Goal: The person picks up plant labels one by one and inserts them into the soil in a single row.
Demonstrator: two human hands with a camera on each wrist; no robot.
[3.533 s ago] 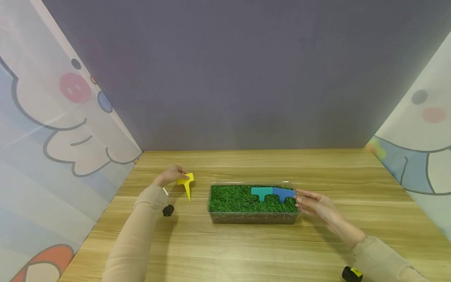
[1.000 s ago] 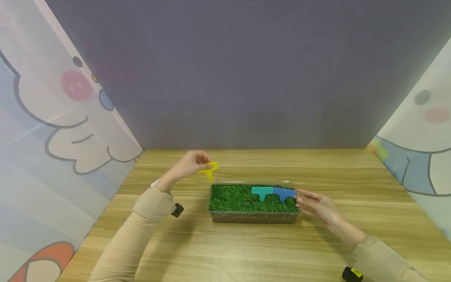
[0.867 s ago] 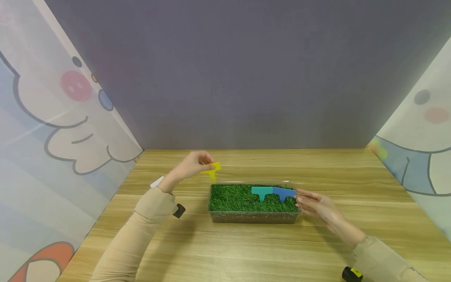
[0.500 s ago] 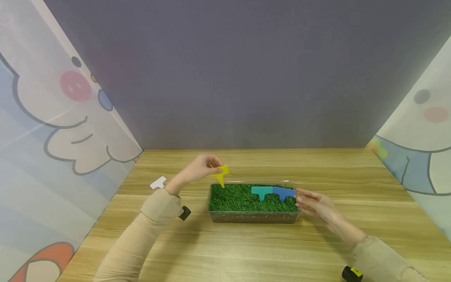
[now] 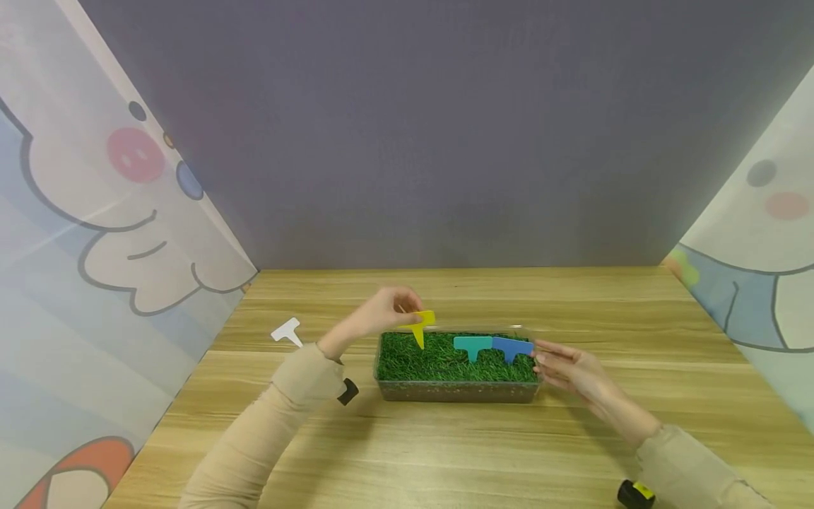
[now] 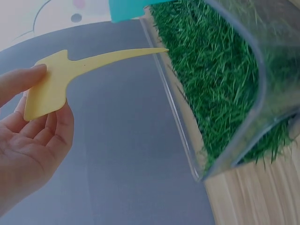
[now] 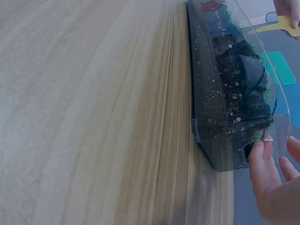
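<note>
Head: the left grip (image 5: pixel 389 311) pinches the yellow tag (image 5: pixel 422 326) above the grass (image 5: pixel 407 362), toward 10 o'clock in the box (image 5: pixel 458 393); the teal tag (image 5: pixel 473 344) and blue tag (image 5: pixel 514 348) stand toward 2. Left wrist: the stem (image 6: pixel 117 57) points to 3 o'clock; contact is unclear. Right wrist: the right grip (image 7: pixel 275 187), fingers spread, touches the box's end. Planting seems in hand; the next move likely calls for straight downward pressing.

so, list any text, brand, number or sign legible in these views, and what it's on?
No readable text.
Yellow tag: none on the face seen.
Teal tag, blue tag, white tag: none seen; fine print would be too small.
Yellow patch by the right sleeve: too small to tell.
Left wall print: cartoon, no lettering seen.
</note>
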